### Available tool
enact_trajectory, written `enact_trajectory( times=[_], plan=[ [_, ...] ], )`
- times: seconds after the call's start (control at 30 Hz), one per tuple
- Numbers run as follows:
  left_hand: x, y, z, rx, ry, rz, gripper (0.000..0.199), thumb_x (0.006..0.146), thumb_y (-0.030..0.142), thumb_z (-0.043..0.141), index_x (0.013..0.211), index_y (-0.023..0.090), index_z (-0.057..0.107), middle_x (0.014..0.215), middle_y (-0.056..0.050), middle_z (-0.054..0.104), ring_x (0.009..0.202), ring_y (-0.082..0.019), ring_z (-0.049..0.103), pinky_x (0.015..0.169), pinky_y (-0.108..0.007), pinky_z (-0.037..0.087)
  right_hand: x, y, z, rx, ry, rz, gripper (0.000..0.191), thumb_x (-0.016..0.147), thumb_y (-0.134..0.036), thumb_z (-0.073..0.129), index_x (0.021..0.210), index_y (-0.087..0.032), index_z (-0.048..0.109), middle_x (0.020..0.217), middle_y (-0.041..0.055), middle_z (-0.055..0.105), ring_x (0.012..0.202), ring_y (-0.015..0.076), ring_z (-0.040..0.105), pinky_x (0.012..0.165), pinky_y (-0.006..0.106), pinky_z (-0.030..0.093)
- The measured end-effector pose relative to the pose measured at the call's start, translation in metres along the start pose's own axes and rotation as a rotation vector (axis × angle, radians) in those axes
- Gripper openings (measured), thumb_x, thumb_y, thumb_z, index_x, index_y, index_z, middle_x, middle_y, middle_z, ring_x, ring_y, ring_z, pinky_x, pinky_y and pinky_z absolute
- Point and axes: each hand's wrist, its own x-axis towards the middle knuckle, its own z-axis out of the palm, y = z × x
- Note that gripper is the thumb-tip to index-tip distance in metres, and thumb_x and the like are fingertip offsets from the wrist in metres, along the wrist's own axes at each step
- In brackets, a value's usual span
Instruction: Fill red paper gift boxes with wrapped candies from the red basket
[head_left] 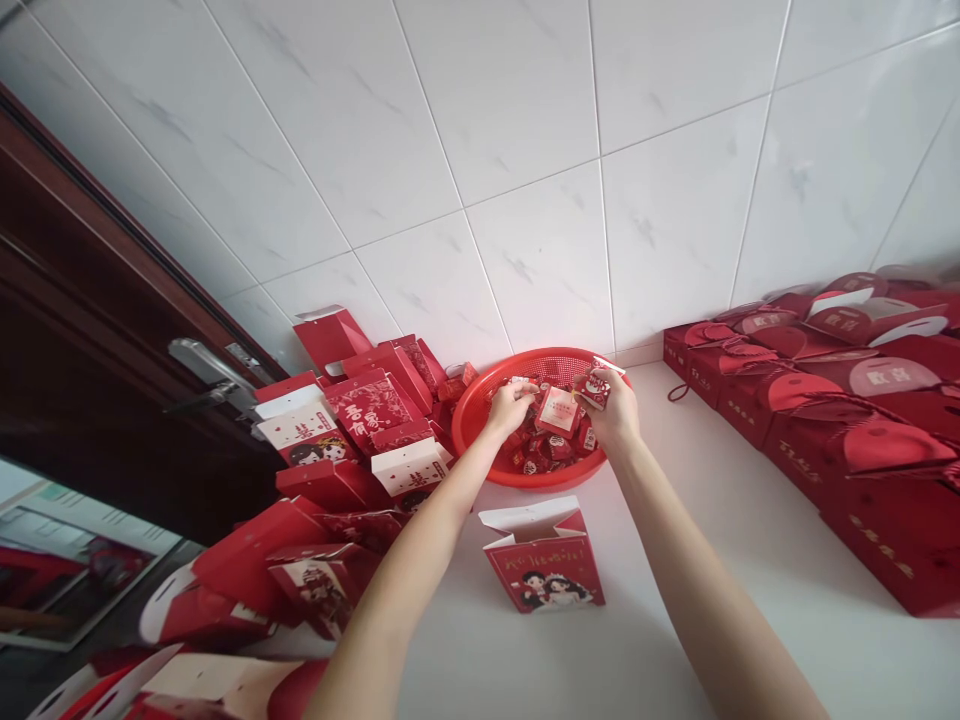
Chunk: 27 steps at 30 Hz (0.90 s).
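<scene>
A red plastic basket [469, 440] with mesh sides stands against the tiled wall, holding many small red wrapped packets [556, 448] and a pale pink square packet [559, 410]. My right hand [619, 410], over the basket's right side, grips a small red packet with white print [595, 388]. My left hand [511, 407] is over the left side, its fingers pinched together; what they hold, if anything, I cannot make out. In front of the basket an upright red gift box [546, 570] with a cartoon couple stands with its top flaps open.
Red and white gift boxes [371, 410] are heaped at the left beside a dark door with a metal handle [210, 375]. Rows of larger red boxes [817, 440] with rounded tops line the right. Everything stands on a white surface [675, 450] below the white tiled wall [525, 180].
</scene>
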Motion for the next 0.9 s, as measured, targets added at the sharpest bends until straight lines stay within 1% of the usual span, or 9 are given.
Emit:
enact_trajectory(
  times=[0.13,0.23,0.3,0.4,0.57,0.63,0.7,0.8,0.9],
  plan=[
    [-0.003,0.002,0.001,-0.041,-0.031,0.01,0.012,0.075,0.009,0.07,0.079,0.018,0.077,0.09,-0.007,0.078,0.093,-0.024,0.072,0.099,-0.042,0.052,-0.001,-0.001,0.001,-0.01,0.002,0.024,0.003,0.065,-0.021,0.061,0.068,-0.021,0.059,0.063,-0.0033,0.067,0.063,0.0128,0.067,0.053,0.02,0.053],
    [-0.007,0.009,0.0,-0.114,-0.038,0.053,0.016,0.078,0.017,0.072,0.092,0.018,0.078,0.106,-0.009,0.078,0.101,-0.024,0.071,0.099,-0.04,0.052,-0.002,-0.002,0.001,-0.063,-0.017,0.055,0.001,0.069,-0.021,0.062,0.069,-0.021,0.062,0.064,-0.0011,0.069,0.065,0.0142,0.068,0.053,0.02,0.053],
    [-0.008,0.015,-0.002,-0.161,-0.02,0.088,0.021,0.079,0.023,0.073,0.099,0.019,0.078,0.115,-0.009,0.077,0.11,-0.025,0.069,0.102,-0.04,0.05,-0.004,-0.002,0.002,-0.124,-0.055,0.097,0.002,0.072,-0.021,0.064,0.071,-0.022,0.063,0.066,0.0001,0.07,0.067,0.0154,0.069,0.054,0.02,0.054],
    [-0.008,0.021,-0.006,-0.215,0.024,0.127,0.023,0.08,0.032,0.074,0.099,0.02,0.078,0.116,-0.008,0.077,0.114,-0.025,0.068,0.105,-0.04,0.048,-0.006,-0.002,0.003,-0.221,-0.149,0.204,0.003,0.075,-0.018,0.066,0.074,-0.021,0.064,0.07,0.0017,0.071,0.067,0.0167,0.07,0.057,0.024,0.058],
    [-0.01,0.028,-0.006,-0.318,0.125,0.197,0.026,0.077,0.039,0.076,0.098,0.025,0.078,0.098,-0.002,0.08,0.092,-0.021,0.072,0.089,-0.035,0.054,-0.01,-0.003,0.004,-0.255,-0.27,0.342,0.002,0.084,-0.019,0.065,0.084,-0.02,0.067,0.078,0.0049,0.075,0.07,0.0211,0.074,0.069,0.037,0.064],
    [-0.013,0.031,-0.004,-0.374,0.074,0.23,0.024,0.075,0.04,0.077,0.094,0.025,0.078,0.087,-0.001,0.079,0.086,-0.02,0.072,0.086,-0.034,0.055,-0.01,-0.004,0.004,-0.235,-0.267,0.339,0.004,0.086,-0.019,0.065,0.084,-0.019,0.067,0.078,0.006,0.075,0.075,0.0224,0.075,0.073,0.038,0.064],
    [-0.017,0.035,-0.004,-0.392,-0.039,0.228,0.025,0.073,0.037,0.078,0.093,0.022,0.078,0.082,-0.002,0.078,0.086,-0.021,0.072,0.087,-0.034,0.054,-0.009,-0.003,0.003,-0.19,-0.263,0.285,0.007,0.087,-0.018,0.065,0.079,-0.019,0.067,0.078,0.0058,0.075,0.079,0.0213,0.075,0.077,0.036,0.064],
    [-0.023,0.038,-0.005,-0.345,-0.188,0.19,0.032,0.07,0.033,0.08,0.098,0.018,0.077,0.083,-0.006,0.079,0.086,-0.023,0.073,0.086,-0.035,0.054,-0.006,-0.002,0.001,-0.121,-0.262,0.194,0.009,0.082,-0.017,0.07,0.074,-0.019,0.067,0.081,0.0025,0.075,0.08,0.0174,0.073,0.078,0.031,0.064],
    [-0.025,0.039,-0.006,-0.28,-0.269,0.169,0.034,0.071,0.031,0.079,0.101,0.016,0.076,0.089,-0.009,0.08,0.091,-0.025,0.073,0.087,-0.037,0.054,-0.003,-0.001,-0.001,-0.112,-0.265,0.177,0.008,0.074,-0.016,0.076,0.072,-0.02,0.069,0.078,0.0009,0.075,0.078,0.0162,0.072,0.071,0.026,0.063]
  ],
)
